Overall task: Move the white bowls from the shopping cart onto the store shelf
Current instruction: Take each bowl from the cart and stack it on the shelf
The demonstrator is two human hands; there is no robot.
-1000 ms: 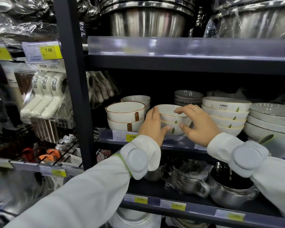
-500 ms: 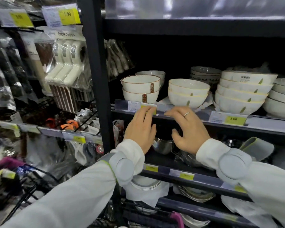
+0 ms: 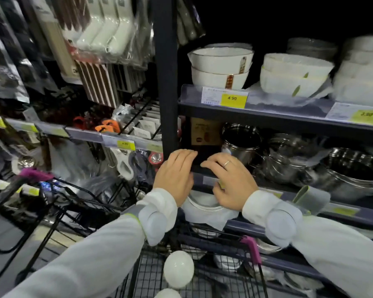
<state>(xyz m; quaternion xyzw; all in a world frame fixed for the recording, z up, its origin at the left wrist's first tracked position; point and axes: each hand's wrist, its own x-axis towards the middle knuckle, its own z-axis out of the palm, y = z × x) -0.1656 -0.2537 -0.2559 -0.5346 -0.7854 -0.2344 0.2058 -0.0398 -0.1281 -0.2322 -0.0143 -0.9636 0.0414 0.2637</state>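
Below the shelf (image 3: 267, 112) of white bowls (image 3: 293, 75), both hands — left hand (image 3: 174, 175), right hand (image 3: 230, 181) — hang empty, fingers loose, above the cart (image 3: 202, 274).

Glossy white ceramic bowls (image 3: 221, 67) sit above the right hand (image 3: 230, 181); shiny metal pots (image 3: 289, 160) beside it; black wire cart (image 3: 181, 276) below.

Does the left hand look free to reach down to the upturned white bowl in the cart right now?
Probably yes. The left hand is empty with relaxed fingers, and the white bowl lies uncovered in the shopping cart below it, nothing between them.
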